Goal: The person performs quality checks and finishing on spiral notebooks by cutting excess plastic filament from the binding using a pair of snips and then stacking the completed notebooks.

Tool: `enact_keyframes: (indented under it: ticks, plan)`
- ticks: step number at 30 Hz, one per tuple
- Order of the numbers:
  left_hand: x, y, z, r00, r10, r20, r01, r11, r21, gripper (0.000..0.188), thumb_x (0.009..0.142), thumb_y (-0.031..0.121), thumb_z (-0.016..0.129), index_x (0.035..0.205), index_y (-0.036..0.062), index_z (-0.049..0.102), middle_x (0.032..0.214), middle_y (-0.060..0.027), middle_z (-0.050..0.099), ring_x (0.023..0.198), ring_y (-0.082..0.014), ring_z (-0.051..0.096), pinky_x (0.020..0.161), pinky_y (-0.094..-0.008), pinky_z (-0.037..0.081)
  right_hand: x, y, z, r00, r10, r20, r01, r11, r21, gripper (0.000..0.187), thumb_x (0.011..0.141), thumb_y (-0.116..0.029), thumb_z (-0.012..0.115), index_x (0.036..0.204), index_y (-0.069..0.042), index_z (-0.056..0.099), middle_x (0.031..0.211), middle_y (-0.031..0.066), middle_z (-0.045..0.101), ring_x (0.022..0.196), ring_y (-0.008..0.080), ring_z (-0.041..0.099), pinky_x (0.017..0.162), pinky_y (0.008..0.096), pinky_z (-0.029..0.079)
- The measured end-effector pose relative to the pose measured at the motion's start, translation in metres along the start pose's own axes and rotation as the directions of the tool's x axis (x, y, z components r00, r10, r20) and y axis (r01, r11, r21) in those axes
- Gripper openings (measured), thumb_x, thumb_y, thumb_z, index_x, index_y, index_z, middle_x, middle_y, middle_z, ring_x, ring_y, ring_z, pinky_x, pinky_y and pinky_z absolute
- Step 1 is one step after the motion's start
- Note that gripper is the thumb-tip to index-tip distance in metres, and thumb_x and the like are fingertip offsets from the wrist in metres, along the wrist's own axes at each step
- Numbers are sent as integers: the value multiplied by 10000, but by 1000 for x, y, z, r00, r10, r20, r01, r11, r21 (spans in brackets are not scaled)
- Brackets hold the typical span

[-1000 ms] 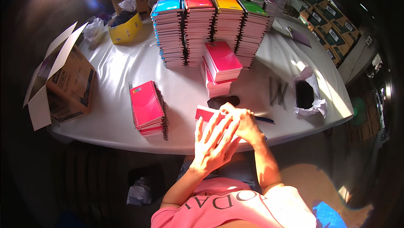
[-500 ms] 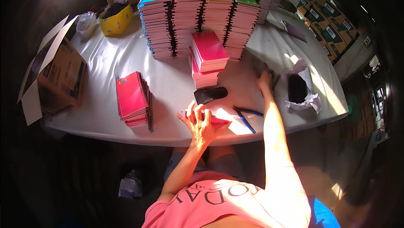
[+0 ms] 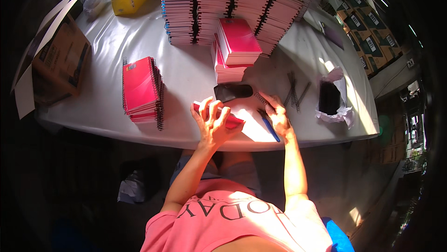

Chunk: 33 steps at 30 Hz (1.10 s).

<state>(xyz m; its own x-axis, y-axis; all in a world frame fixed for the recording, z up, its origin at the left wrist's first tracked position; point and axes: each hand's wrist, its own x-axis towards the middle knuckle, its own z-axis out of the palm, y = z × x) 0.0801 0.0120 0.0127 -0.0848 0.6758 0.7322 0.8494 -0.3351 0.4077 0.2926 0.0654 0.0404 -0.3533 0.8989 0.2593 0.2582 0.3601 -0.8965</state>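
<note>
My left hand (image 3: 213, 124) is closed over a red notebook (image 3: 235, 122) near the table's front edge, its fingers curled across the top. In my right hand (image 3: 278, 118) is a dark spiral binding coil (image 3: 260, 98), pinched between thumb and fingers. Blue-handled pliers (image 3: 270, 128) lie beside and partly under that hand. Just beyond my hands rests a dark, rounded object (image 3: 234, 92) whose kind I cannot make out. Behind it stands an uneven pile of red-covered books (image 3: 241, 42) with no coils visible. Several loose coils (image 3: 292, 94) lie to the right of my right hand.
Spiral-bound red notebooks (image 3: 139, 87) are stacked at left, near an open cardboard box (image 3: 63, 59). Tall notebook stacks (image 3: 216, 10) line the back. A paper-wrapped dark bundle (image 3: 329, 97) sits at right. A yellow container (image 3: 132, 1) stands far left, cartons (image 3: 368, 28) far right.
My right hand has come back from the loose coils toward the notebook, now with a coil in it. My left hand stays on the red notebook. The view has shifted slightly.
</note>
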Motion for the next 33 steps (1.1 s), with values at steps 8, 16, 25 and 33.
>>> enact_keyframes:
  ticks: [8,16,25,33]
  plan:
    - [-6,0,-5,1000,-24,3,24,1000,-5,464,527,435,806,842,147,625,1032,-36,533,1128,-303,442,963,-608,210,-15,-38,25,1000,-8,15,11,971,-239,239,807,-126,700,1043,-88,693,866,78,600,767,199,594,701,300,486]
    - [-5,-2,-7,999,-12,44,11,999,43,466,549,455,808,803,128,593,940,-46,534,1074,-305,453,972,-594,222,-13,-49,38,997,-70,11,71,996,-62,259,741,42,707,979,-59,695,905,71,611,857,178,618,747,278,512]
    - [1,1,-7,1000,-8,2,8,999,32,477,536,468,812,763,133,559,853,-50,498,984,-287,454,963,-571,223,-16,-44,32,999,9,34,-8,999,-38,215,771,41,677,971,-37,697,888,64,604,814,127,600,711,245,494]
    - [3,1,-11,998,-18,65,15,999,41,590,536,572,780,888,140,587,910,-45,511,997,-261,463,924,-526,270,-14,-61,31,983,126,133,-111,987,-117,509,775,-91,737,1232,-90,512,735,68,599,615,116,562,600,262,473]
